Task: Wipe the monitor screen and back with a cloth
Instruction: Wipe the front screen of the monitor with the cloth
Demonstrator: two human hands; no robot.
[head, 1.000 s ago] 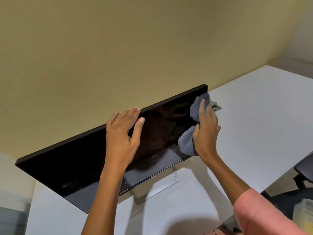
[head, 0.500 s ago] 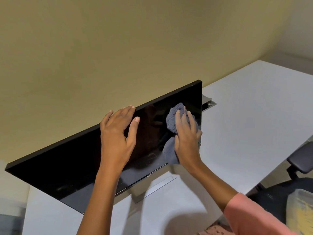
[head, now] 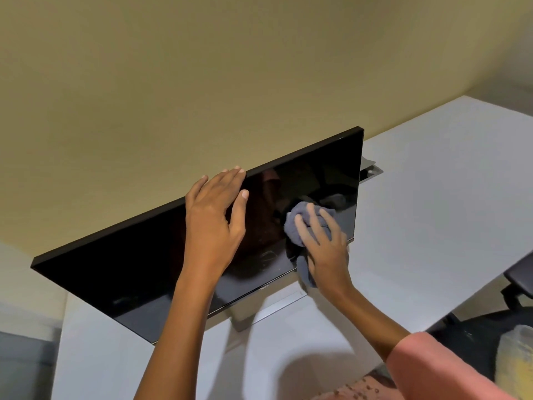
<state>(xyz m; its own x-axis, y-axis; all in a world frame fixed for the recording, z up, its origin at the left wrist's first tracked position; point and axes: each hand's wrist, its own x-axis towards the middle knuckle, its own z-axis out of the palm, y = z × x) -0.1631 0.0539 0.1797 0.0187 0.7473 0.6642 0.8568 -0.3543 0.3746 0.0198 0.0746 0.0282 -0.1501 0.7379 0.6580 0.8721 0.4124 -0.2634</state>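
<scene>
- Head view: the monitor (head: 150, 272) stands on the white counter (head: 432, 212), its dark screen facing the person.
- The left hand (head: 215, 223) rests on the monitor's top edge, fingers (head: 230, 180) straight and relaxed, holding nothing.
- The right hand (head: 326, 249) presses a grey cloth (head: 294, 223) flat against the screen's lower right part, fingers spread over it.
- A dark chair (head: 519, 281) sits at the right.

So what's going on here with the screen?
A person is cleaning a monitor that stands on a white desk. The left hand lies flat over the monitor's top edge, steadying it. The right hand presses a grey cloth against the dark screen near its right end. The back of the monitor is out of view.
</scene>
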